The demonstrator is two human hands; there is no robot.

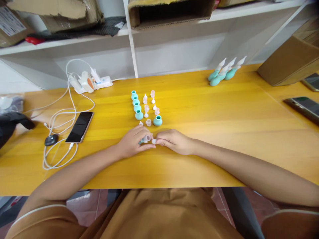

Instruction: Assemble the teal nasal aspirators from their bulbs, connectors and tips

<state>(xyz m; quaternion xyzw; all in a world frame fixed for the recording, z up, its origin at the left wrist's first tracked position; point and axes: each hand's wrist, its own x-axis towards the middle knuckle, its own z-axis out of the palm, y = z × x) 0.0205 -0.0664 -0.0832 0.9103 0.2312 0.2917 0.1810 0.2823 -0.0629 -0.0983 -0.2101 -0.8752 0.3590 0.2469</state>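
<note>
Head view: teal bulb with translucent collar in left hand.

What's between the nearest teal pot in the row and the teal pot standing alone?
A small white tip and a pale pink cup, in the head view.

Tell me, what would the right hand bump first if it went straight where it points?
Probably the left hand, though depth is unclear: the clear piece it holds might come first.
</note>
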